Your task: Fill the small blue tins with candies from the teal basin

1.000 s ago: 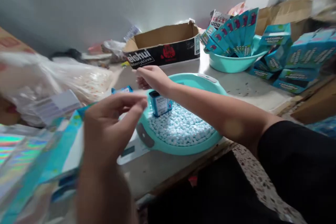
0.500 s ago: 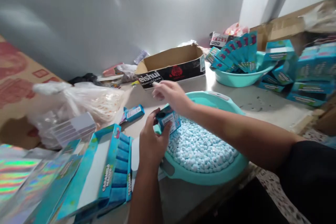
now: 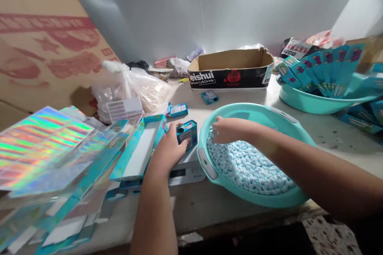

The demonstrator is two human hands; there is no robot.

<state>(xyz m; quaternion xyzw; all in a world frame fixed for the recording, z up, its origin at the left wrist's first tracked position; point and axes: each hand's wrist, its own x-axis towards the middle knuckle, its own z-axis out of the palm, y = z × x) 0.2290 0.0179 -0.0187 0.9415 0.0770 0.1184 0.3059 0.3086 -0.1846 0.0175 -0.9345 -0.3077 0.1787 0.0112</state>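
Note:
My left hand is closed around a small blue candy box with a dark round spot on its top. It holds the box above a flat scale; whether the two touch I cannot tell. My right hand reaches into a turquoise basin with small pale blue candies in it. Its fingers are curled down at the candies near the left wall, and the fingertips are hidden. Beyond the left hand lie a torn blue packet and another small blue box.
An open blue display tray and shiny holographic sheets lie on the left. Behind them is a clear plastic bag. A black-printed cardboard box stands at the back. A second basin on the right holds blue cartons.
My right hand has come down from above the candy box into the candies. The left hand's box has moved away from the basin's rim toward the scale. The view has turned left.

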